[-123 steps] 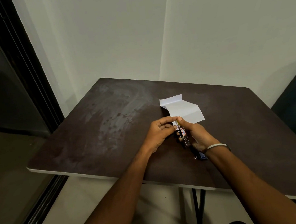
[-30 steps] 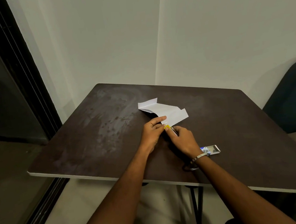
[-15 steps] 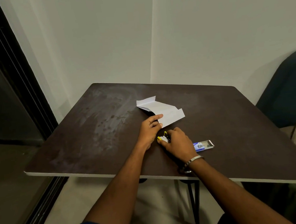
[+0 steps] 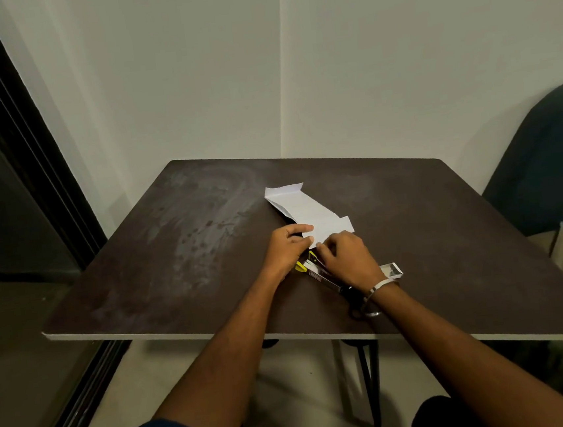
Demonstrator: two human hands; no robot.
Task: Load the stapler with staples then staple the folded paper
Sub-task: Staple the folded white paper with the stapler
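Observation:
A folded white paper (image 4: 307, 209) lies on the dark brown table (image 4: 181, 257). My left hand (image 4: 287, 249) pinches its near corner between thumb and forefinger. Just to the right, my right hand (image 4: 346, 258) has curled fingers whose tips touch the paper's near edge. A metal stapler with yellow parts (image 4: 313, 270) lies flat on the table between the hands, and its rear runs under my right palm and wrist. Whether the right hand grips the stapler or the paper is hidden by its knuckles.
A small open staple box (image 4: 393, 270) lies on the table just right of my right wrist. A dark chair back (image 4: 544, 167) stands at the right. A dark door frame (image 4: 26, 151) runs along the left. The table's near edge is close under my forearms.
The stapler is now down on the table under my right hand. My right fingers have moved up to the paper's near edge. My left hand stays on the paper's corner.

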